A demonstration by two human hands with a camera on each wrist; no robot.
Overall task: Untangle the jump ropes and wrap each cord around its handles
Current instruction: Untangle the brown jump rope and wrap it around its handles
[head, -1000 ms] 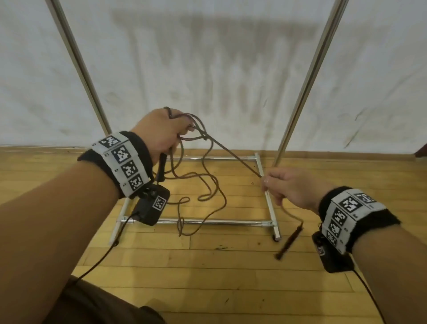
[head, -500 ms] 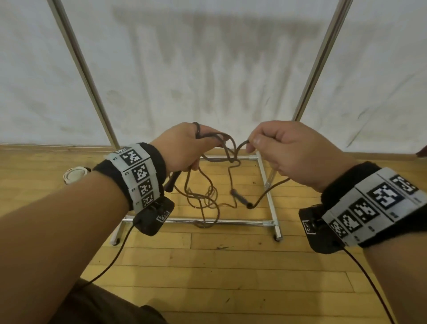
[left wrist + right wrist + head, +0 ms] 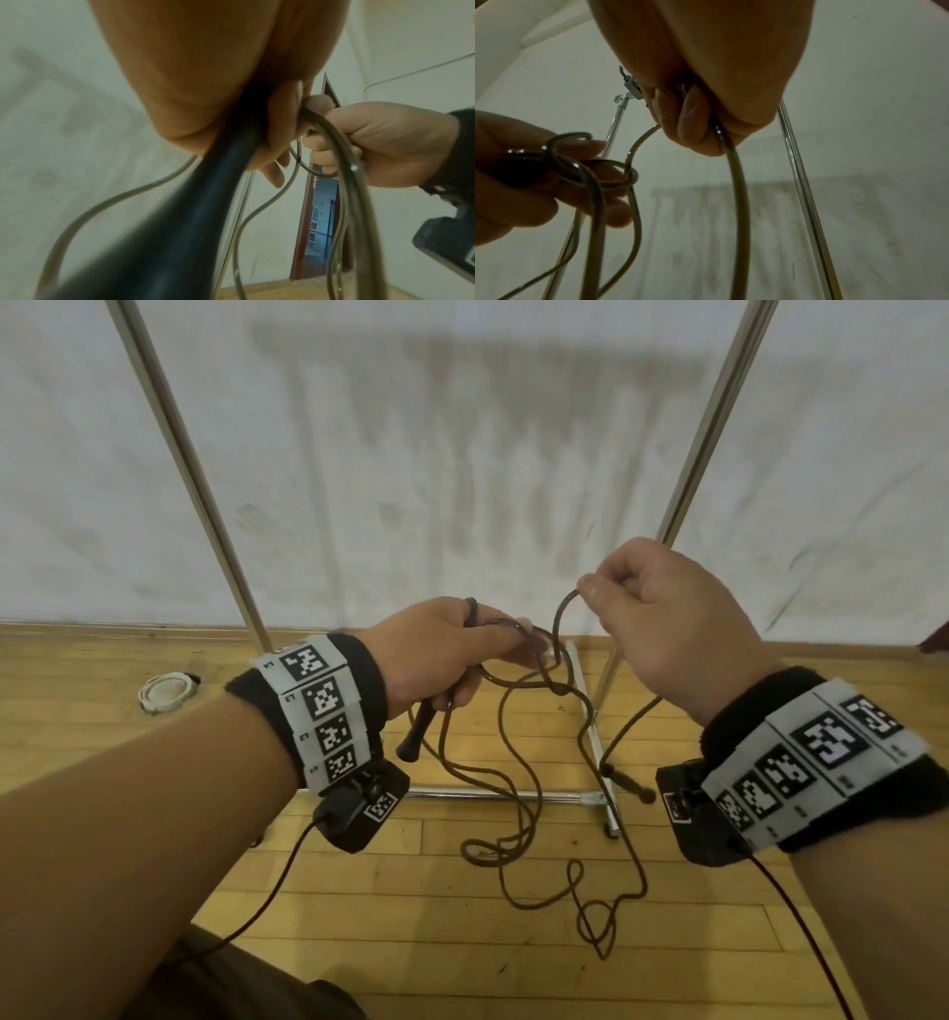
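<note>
A brown jump rope cord (image 3: 518, 778) hangs in tangled loops from both hands down to the wooden floor. My left hand (image 3: 452, 654) grips a black handle (image 3: 417, 737) together with several cord loops; the handle (image 3: 195, 203) runs blurred down the left wrist view. My right hand (image 3: 662, 618) pinches a strand of cord (image 3: 562, 613) just above a loose knot (image 3: 626, 174) held at the left fingers. The same cord (image 3: 739, 203) drops from the right fist. A second black handle (image 3: 627, 782) dangles below the right hand.
A chrome rack frame (image 3: 503, 794) stands on the floor under the hands, its two uprights (image 3: 703, 433) rising against a white sheet. A round white object (image 3: 167, 691) lies on the floor at left. Wrist camera cables hang from both arms.
My right hand has risen from low right up beside the left hand, then lifted the pinched strand higher. The dangling handle swung right and more cord has dropped toward the floor.
</note>
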